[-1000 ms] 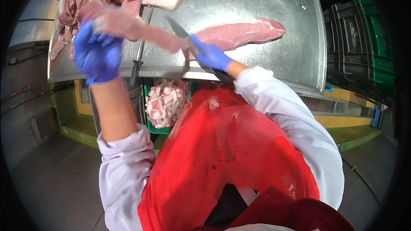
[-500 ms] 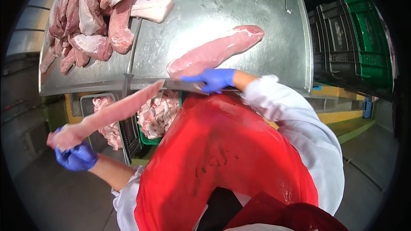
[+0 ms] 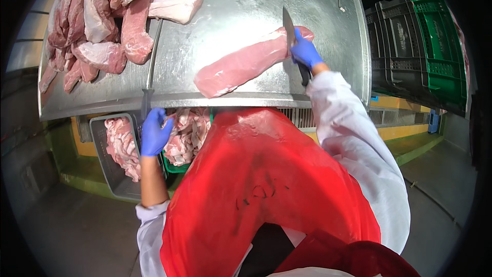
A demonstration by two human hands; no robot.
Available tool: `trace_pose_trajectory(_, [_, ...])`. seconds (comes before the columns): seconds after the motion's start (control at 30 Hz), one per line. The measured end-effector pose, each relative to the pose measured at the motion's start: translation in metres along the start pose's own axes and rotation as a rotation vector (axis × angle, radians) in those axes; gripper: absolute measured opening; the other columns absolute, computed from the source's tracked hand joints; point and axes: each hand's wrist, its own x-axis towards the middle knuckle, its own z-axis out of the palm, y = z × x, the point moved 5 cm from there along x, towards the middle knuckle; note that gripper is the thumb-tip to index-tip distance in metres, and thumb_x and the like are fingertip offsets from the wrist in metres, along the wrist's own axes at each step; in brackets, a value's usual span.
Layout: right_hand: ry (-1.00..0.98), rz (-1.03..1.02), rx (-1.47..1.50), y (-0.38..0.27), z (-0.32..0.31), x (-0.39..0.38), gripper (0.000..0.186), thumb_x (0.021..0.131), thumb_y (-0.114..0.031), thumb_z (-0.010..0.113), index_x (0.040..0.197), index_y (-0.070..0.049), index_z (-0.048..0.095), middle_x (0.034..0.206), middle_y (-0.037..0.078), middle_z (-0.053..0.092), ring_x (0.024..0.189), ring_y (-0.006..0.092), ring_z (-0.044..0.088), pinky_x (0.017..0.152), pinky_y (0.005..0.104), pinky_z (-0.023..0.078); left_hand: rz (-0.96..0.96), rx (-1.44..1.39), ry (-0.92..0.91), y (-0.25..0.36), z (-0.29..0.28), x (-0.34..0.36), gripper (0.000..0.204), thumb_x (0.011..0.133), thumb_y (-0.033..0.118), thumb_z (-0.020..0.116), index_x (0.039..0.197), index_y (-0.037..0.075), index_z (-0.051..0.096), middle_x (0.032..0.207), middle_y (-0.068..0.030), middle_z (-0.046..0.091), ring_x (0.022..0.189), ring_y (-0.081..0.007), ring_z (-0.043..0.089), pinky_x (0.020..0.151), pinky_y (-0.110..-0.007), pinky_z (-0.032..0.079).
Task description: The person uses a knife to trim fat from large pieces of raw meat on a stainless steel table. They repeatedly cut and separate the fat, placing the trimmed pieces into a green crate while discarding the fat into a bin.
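A long pink loin of meat (image 3: pixel 241 65) lies across the steel table (image 3: pixel 230 5) near its front edge. My right hand (image 3: pixel 304 51), in a blue glove, rests on the loin's right end and grips a knife (image 3: pixel 288 28) with its blade pointing up and away. My left hand (image 3: pixel 155 132), also in a blue glove, hangs below the table's front edge with fingers apart and nothing in it, just above the bins of meat trimmings (image 3: pixel 123 146). I wear a red apron (image 3: pixel 256 184) and white sleeves.
A pile of raw meat cuts (image 3: pixel 102 15) covers the table's back left. A sharpening steel (image 3: pixel 150 69) lies by the front edge. A grey bin (image 3: pixel 105 177) and a green bin of trimmings (image 3: pixel 187 136) sit under the table. Stacked black and green crates (image 3: pixel 415 41) stand at right.
My left hand let go of the long strip it held out to the left and came back under the table edge. My right hand with the knife moved to the loin's right end.
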Motion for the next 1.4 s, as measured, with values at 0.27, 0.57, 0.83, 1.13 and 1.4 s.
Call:
trace_pose_trajectory(0.27, [0.040, -0.123, 0.084, -0.025, 0.004, -0.011, 0.076, 0.089, -0.013, 0.054, 0.158, -0.008, 0.022, 0.089, 0.020, 0.070, 0.065, 0.0259, 0.069, 0.063, 0.0366, 0.055, 0.471, -0.040, 0.183, 0.033, 0.152, 0.113, 0.033, 0.081, 0.020, 0.077, 0.098, 0.002, 0.054, 0.097, -0.0145, 0.049, 0.091, -0.0291, 0.051, 0.083, -0.040, 0.044])
trace_pose_trajectory(0.57, [-0.370, 0.262, 0.678, -0.029, -0.027, -0.200, 0.080, 0.090, 0.003, 0.054, 0.160, -0.018, 0.022, 0.070, 0.007, 0.061, 0.051, 0.0122, 0.056, 0.045, 0.0269, 0.046, 0.092, -0.087, -0.427, 0.052, 0.169, 0.125, 0.024, 0.085, 0.019, 0.073, 0.073, 0.003, 0.059, 0.065, -0.0026, 0.053, 0.062, -0.0139, 0.050, 0.062, -0.035, 0.048])
trace_pose_trajectory(0.83, [0.235, 0.030, 0.521, 0.038, -0.039, -0.037, 0.078, 0.089, -0.006, 0.055, 0.159, -0.018, 0.023, 0.073, 0.013, 0.065, 0.055, 0.0199, 0.064, 0.053, 0.0342, 0.052, 0.349, 0.426, -0.275, 0.249, 0.300, 0.255, 0.057, 0.081, 0.053, 0.070, 0.104, 0.001, 0.068, 0.105, -0.0229, 0.069, 0.099, -0.0401, 0.066, 0.088, -0.043, 0.054])
trace_pose_trajectory(1.13, [0.273, -0.094, 0.355, 0.029, -0.019, -0.008, 0.081, 0.090, -0.020, 0.054, 0.160, -0.021, 0.012, 0.089, 0.032, 0.067, 0.081, 0.0490, 0.067, 0.076, 0.0509, 0.054, 0.494, 0.393, -0.421, 0.194, 0.332, 0.304, 0.025, 0.084, 0.024, 0.063, 0.080, 0.001, 0.071, 0.080, -0.0201, 0.070, 0.076, -0.0320, 0.068, 0.073, -0.041, 0.054])
trace_pose_trajectory(1.4, [-0.114, -0.201, 0.118, 0.018, 0.008, -0.030, 0.068, 0.098, -0.021, 0.047, 0.159, -0.016, 0.016, 0.083, 0.022, 0.070, 0.063, 0.0317, 0.070, 0.063, 0.0431, 0.058, 0.240, 0.246, -0.318, 0.209, 0.312, 0.283, 0.031, 0.084, 0.026, 0.055, 0.083, 0.000, 0.073, 0.093, -0.0269, 0.069, 0.090, -0.0420, 0.067, 0.085, -0.046, 0.053])
